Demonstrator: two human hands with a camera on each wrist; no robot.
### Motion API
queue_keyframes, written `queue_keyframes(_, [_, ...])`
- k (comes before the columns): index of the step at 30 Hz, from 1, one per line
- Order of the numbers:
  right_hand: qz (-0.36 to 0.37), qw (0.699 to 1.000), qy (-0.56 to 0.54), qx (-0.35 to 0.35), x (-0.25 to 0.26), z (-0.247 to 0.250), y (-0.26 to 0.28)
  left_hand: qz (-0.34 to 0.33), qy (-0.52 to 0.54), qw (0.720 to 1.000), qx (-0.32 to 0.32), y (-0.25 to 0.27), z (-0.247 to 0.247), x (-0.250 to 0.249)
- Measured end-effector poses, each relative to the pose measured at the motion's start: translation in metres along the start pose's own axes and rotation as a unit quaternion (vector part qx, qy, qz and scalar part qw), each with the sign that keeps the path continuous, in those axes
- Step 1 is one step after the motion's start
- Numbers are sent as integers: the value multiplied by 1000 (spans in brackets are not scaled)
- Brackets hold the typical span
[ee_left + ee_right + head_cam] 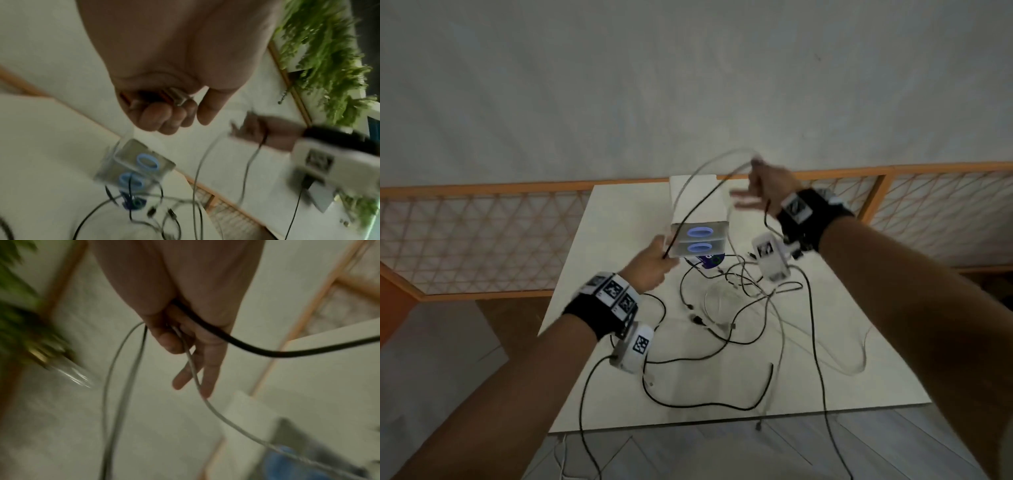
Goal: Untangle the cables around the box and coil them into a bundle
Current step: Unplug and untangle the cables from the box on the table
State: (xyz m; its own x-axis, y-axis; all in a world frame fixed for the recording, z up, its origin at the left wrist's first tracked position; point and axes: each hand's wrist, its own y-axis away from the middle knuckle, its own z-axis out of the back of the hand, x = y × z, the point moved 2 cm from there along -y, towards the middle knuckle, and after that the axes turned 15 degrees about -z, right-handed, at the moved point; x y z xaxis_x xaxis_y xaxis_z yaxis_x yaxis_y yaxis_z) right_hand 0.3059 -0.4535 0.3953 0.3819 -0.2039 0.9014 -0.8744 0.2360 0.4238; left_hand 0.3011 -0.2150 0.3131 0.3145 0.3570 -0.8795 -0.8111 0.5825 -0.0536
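A white box (pixel 700 240) with two blue ovals stands mid-table, also seen in the left wrist view as the box (pixel 135 167). Black and white cables (pixel 739 308) lie tangled in front of it. My left hand (pixel 662 262) is just left of the box, fingers (pixel 164 116) curled round cable ends. My right hand (pixel 755 186) is raised above the box's right side. Its thumb (pixel 170 340) pinches a black cable (pixel 267 352) and a white cable (pixel 193 369), with the other fingers stretched out. The strands arc (pixel 709 192) between both hands over the box.
The white table (pixel 619 212) ends close to me, and cable ends (pixel 758 425) hang over its front edge. An orange lattice railing (pixel 482 233) runs behind it, before a grey wall. Green foliage (pixel 329 56) shows in the left wrist view.
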Motion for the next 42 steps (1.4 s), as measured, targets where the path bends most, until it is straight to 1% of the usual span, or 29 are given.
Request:
queue_keyframes(2, [89, 995, -39, 38, 54, -29, 23, -60, -41, 997, -37, 0, -13, -8])
queue_keyframes(4, [194, 979, -37, 44, 93, -51, 50, -115, -28, 989, -92, -11, -16, -27])
queue_keyframes(6, [302, 953, -29, 25, 111, -61, 75, -122, 19, 981, -148, -24, -12, -48])
queue_keyframes(7, [327, 945, -9, 1, 112, -62, 78, -116, 50, 977, -171, -28, -8, -55])
queue_keyframes(9, [310, 944, 92, -68, 92, -60, 66, -102, 125, 968, -193, -33, -3, -62])
queue_keyframes(10, [280, 944, 155, -80, 75, -62, 57, -95, 156, 967, -179, -35, -3, -63])
queue_keyframes(12, [211, 951, 224, -36, 37, -70, 43, -66, 160, 978, -116, -38, -12, -62])
queue_keyframes(14, [156, 974, 163, 24, 15, -82, 46, -23, 95, 994, -42, -39, -28, -61])
queue_keyframes(15, [150, 978, 136, 40, 10, -84, 51, -8, 83, 996, -22, -41, -34, -57])
queue_keyframes(16, [153, 976, 152, 40, 8, -83, 51, 12, 98, 995, -24, -43, -40, -52])
queue_keyframes(18, [174, 944, 280, 11, -1, -71, 49, 48, 157, 983, -76, -46, -41, -44])
queue_keyframes(19, [205, 921, 330, -33, -10, -60, 48, 52, 169, 979, -102, -48, -36, -40])
queue_keyframes(21, [322, 866, 347, -163, -38, -37, 50, 44, 185, 972, -138, -52, -23, -33])
queue_keyframes(22, [387, 832, 345, -200, -59, -30, 56, 37, 195, 969, -146, -54, -15, -30])
queue_keyframes(23, [433, 798, 373, -190, -83, -27, 61, 30, 202, 968, -147, -57, -7, -27])
queue_keyframes(24, [465, 760, 433, -137, -116, -25, 65, 25, 207, 967, -146, -60, -1, -27])
queue_keyframes(25, [473, 713, 515, -55, -153, -25, 65, 21, 211, 967, -142, -63, 5, -29])
queue_keyframes(26, [454, 652, 607, 25, -194, -24, 64, 16, 213, 967, -138, -65, 9, -33])
queue_keyframes(27, [403, 588, 696, 88, -235, -17, 61, 10, 218, 967, -135, -67, 13, -39])
queue_keyframes(28, [331, 545, 759, 132, -268, -8, 56, 1, 224, 966, -129, -69, 15, -46])
queue_keyframes(29, [251, 523, 797, 171, -291, 0, 51, -8, 229, 966, -122, -70, 18, -55])
queue_keyframes(30, [205, 513, 812, 189, -305, 8, 46, -18, 230, 966, -115, -71, 20, -65])
queue_keyframes(31, [166, 510, 824, 181, -306, 14, 41, -31, 231, 966, -110, -70, 22, -75])
queue_keyframes(32, [146, 519, 827, 162, -302, 22, 35, -46, 232, 965, -110, -70, 25, -85])
queue_keyframes(34, [54, 542, 829, 127, -291, 43, 19, -83, 237, 960, -122, -68, 30, -108])
queue_keyframes(37, [31, 497, 861, 98, -270, 61, 7, -141, 255, 942, -168, -70, 41, -139])
queue_keyframes(40, [25, 482, 872, 79, -251, 59, 1, -178, 284, 917, -217, -74, 55, -156])
queue_keyframes(41, [30, 494, 867, 62, -235, 50, 3, -176, 283, 917, -219, -76, 57, -156])
queue_keyframes(42, [57, 537, 841, 28, -216, 38, 7, -165, 274, 923, -213, -77, 57, -152])
